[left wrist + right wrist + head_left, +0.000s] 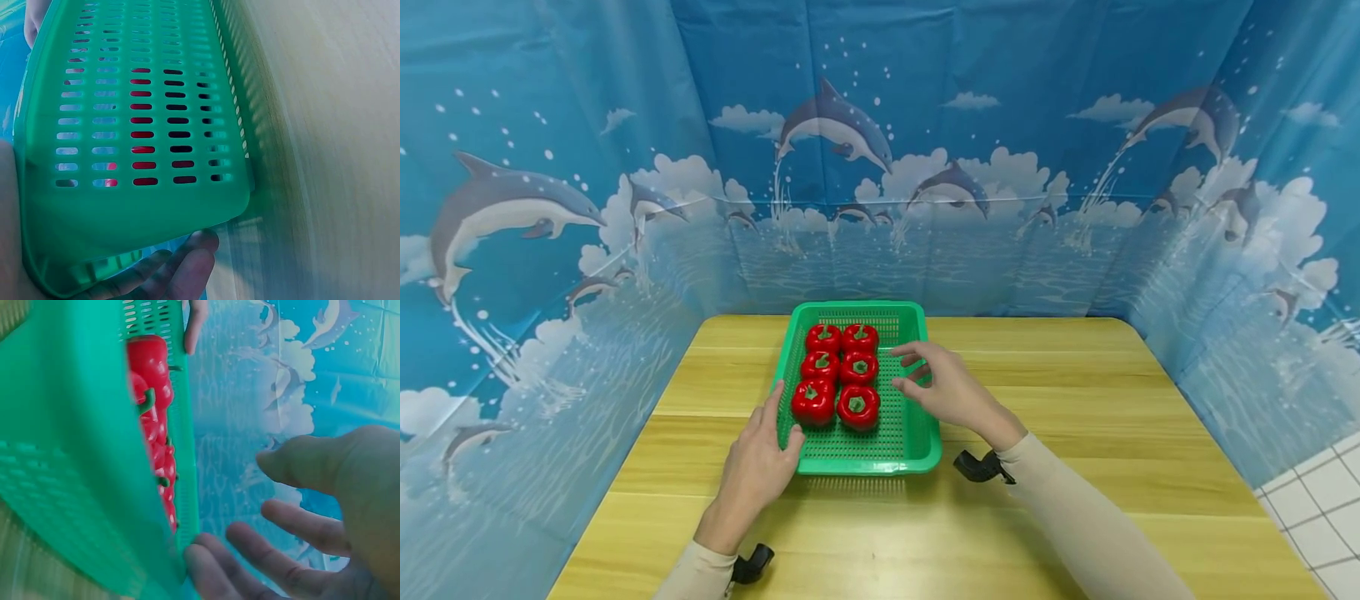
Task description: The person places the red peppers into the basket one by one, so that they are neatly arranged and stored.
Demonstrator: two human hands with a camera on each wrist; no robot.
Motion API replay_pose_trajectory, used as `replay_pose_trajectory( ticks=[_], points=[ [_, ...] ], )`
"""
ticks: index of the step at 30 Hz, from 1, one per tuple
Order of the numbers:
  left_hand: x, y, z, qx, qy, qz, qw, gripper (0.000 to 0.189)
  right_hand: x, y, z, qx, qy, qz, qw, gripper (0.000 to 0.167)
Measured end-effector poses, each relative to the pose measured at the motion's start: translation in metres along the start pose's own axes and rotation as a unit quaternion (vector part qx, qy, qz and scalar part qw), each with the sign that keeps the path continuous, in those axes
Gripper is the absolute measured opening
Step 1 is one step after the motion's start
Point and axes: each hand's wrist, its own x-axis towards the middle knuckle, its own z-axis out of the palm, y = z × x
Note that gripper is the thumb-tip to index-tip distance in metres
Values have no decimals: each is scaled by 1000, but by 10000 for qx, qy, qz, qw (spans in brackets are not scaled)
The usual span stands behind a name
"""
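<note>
A green plastic basket [887, 467] with slotted walls stands on the wooden table. Inside it, several glossy red bell peppers [858, 407] with green stems line up in two columns, left of the basket's middle. My left hand [760, 458] holds the basket's left side near the front corner. Its thumb lies over the rim; its fingers [194, 265] reach along the outer side in the left wrist view. Over the right rim hovers my right hand [951, 387], fingers spread and loosely bent, holding nothing. Its fingertips point toward the bare strip beside the peppers.
The wooden table [1060, 375] extends to both sides and in front of the basket. A blue curtain [1000, 250] printed with dolphins hangs behind and along the sides. Black wrist mounts [977, 467] sit on both wrists. White tiles [1318, 508] show at the lower right.
</note>
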Motion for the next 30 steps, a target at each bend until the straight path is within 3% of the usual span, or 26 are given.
replay_pose_trajectory(
  ticks=[9,24,30],
  points=[
    [-1,1,0,-3,-29,1,10000,84,-17,13,-3,76,661,47,9978,45],
    [-1,-2,-1,67,-85,-67,9999,85,-46,40,-3,85,1089,177,9939,43],
    [-2,-2,-6,15,-256,-161,9995,85,-60,54,-4,-91,1188,260,9925,40]
  ],
)
